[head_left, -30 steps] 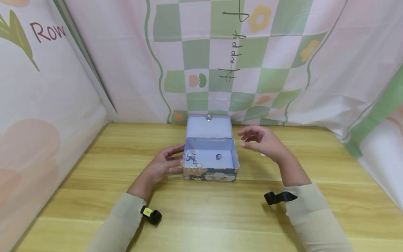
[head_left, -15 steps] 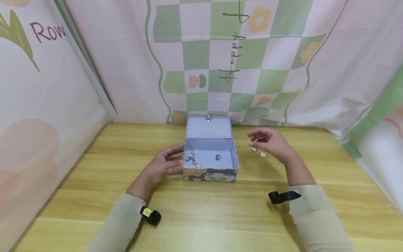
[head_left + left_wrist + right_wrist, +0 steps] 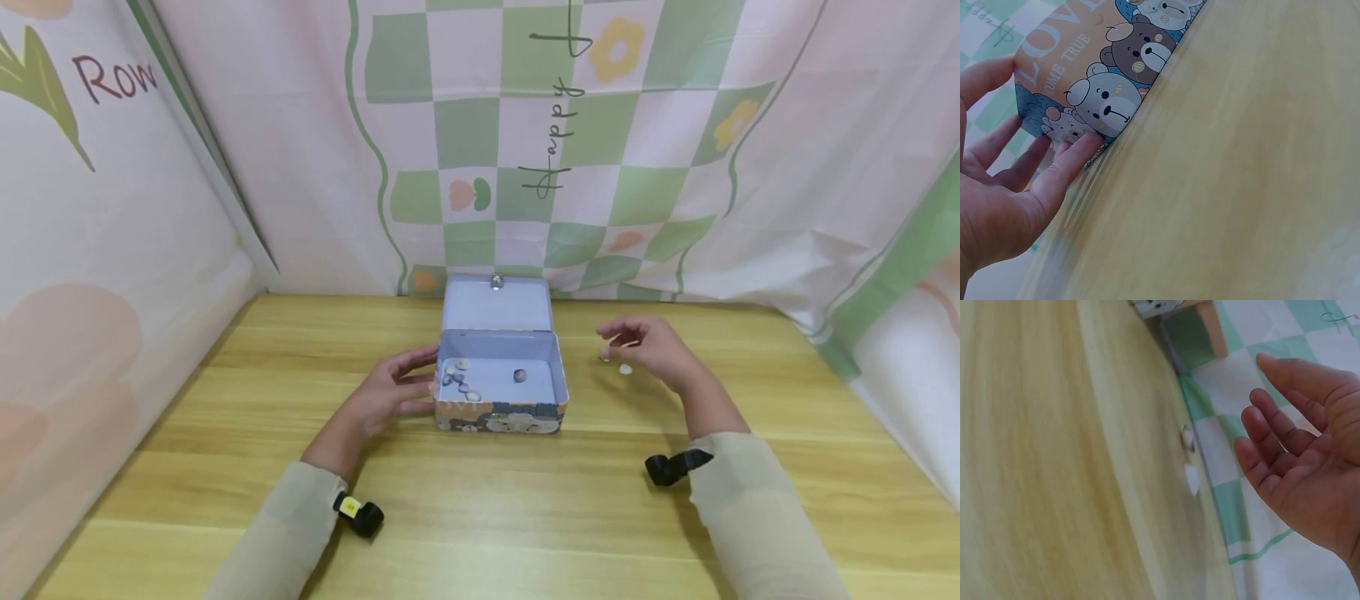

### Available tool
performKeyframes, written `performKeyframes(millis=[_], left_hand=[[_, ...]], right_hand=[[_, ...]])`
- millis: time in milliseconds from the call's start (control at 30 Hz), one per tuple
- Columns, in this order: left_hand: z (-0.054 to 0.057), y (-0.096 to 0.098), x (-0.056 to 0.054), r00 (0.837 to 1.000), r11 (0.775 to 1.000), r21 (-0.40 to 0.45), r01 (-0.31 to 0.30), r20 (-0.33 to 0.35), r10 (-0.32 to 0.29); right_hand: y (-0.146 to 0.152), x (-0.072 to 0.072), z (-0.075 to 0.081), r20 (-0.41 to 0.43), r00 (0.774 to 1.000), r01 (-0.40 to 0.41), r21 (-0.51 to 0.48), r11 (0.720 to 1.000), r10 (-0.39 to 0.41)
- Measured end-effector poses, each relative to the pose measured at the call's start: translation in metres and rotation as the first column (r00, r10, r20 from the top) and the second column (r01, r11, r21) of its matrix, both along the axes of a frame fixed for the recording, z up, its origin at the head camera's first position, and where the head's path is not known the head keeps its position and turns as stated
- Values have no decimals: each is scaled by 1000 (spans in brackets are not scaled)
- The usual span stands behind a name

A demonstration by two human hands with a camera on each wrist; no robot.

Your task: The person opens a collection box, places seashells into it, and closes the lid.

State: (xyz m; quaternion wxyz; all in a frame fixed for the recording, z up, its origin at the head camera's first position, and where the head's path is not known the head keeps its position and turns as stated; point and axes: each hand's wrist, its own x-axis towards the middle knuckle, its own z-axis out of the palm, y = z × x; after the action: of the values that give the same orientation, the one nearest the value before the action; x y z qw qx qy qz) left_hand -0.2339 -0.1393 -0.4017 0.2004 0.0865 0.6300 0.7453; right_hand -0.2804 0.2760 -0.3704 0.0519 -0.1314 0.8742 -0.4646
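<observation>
A small tin box [image 3: 498,421] with cartoon bears on its outside stands open, its pale blue lid [image 3: 495,307] tipped back. Inside it, several small shells lie toward the left, and one darker shell [image 3: 520,376] sits apart on the right. My left hand [image 3: 378,396] rests against the box's left side, fingers spread and mostly straight; in the left wrist view the thumb [image 3: 1082,153] lies along a printed panel. To the right of the box my right hand [image 3: 652,350], loosely bent and holding nothing, hovers over a shell [image 3: 604,355]. A whiter shell [image 3: 626,369] lies beside that one.
The wooden table [image 3: 480,517] reaches back to a checked green and white curtain [image 3: 465,133], right behind the lid. Another printed curtain [image 3: 112,250] borders the left side. A black camera [image 3: 667,468] is strapped at the right wrist, another [image 3: 363,518] at the left.
My right hand has moved away from the box to the right and then lowered toward the two shells on the table. The left hand and the box have stayed in place.
</observation>
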Motion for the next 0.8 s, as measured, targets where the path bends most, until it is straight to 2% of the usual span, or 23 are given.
performKeyframes(millis=[233, 500, 800], left_hand=[[-1, 0, 0, 1000, 1000, -1, 3, -2, -3], [-2, 0, -1, 1000, 1000, -13, -7, 2, 7], [-1, 0, -1, 1000, 1000, -14, 2, -2, -2]], right_hand=[[5, -7, -8, -4, 1000, 7, 117, 993, -7], [9, -13, -13, 8, 1000, -22, 222, 975, 20], [11, -15, -16, 33, 999, -44, 242, 969, 37]])
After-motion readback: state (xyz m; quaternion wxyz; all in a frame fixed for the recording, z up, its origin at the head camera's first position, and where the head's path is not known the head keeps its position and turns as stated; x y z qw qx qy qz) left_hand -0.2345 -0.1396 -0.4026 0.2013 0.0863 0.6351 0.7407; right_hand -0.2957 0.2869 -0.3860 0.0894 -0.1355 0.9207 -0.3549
